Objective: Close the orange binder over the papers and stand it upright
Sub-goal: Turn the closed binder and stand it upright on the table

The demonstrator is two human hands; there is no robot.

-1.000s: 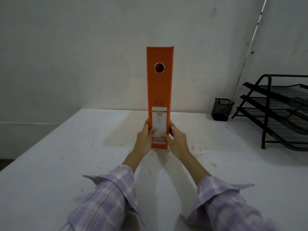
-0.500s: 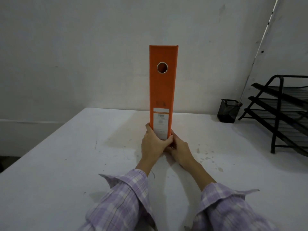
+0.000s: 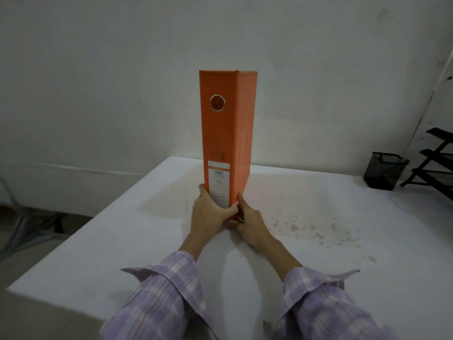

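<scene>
Orange binder (image 3: 226, 133) is closed and standing upright on the white table (image 3: 318, 241), spine toward the camera, but compared to a second ago it's turned a bit so the right cover shows now too. Left hand (image 3: 208, 212) wraps around the base of the spine, and the right hand (image 3: 250, 220) presses the lower right edge, so both are still gripping it, just lower down.

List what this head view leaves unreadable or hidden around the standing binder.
- Papers: not visible; the closed orange binder covers them.
- Spine label: text too small to read.
- Binder's bottom edge: covered by the left hand and right hand, so its contact with the table is unclear.
- Black tray rack: cut off by the right frame edge.
- Mesh cup: contents too dark to tell.
</scene>
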